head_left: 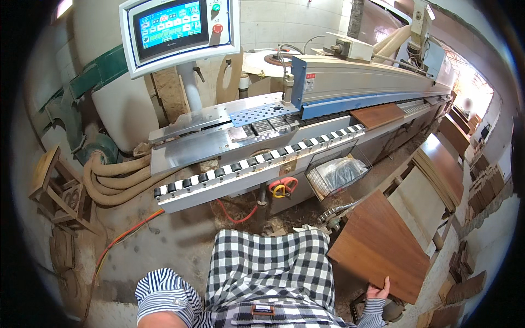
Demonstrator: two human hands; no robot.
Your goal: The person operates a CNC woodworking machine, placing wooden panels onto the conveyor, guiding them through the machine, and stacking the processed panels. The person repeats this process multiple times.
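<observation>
My right hand (377, 290) grips the near edge of a reddish-brown wooden panel (383, 240), which slants across the lower right beside my checked apron (270, 268). The thumb shows at the panel's edge; part of the fingers is hidden. Of my left arm, only the rolled striped sleeve (167, 292) and some bare skin show at the lower edge, and the left hand is outside the picture. In front of me runs a long edge-banding machine (372, 82) with a rail of black and white rollers (257, 162). A second brown panel (377, 116) lies along it further right.
Stacked boards (432, 175) stand to the right. A wire basket (339, 174) with a plastic bag hangs under the rail, near a red air hose (235, 220). A control screen (170, 27) rises at the upper left. Ribbed ducts (109, 177) and a wooden stool (54, 183) are left.
</observation>
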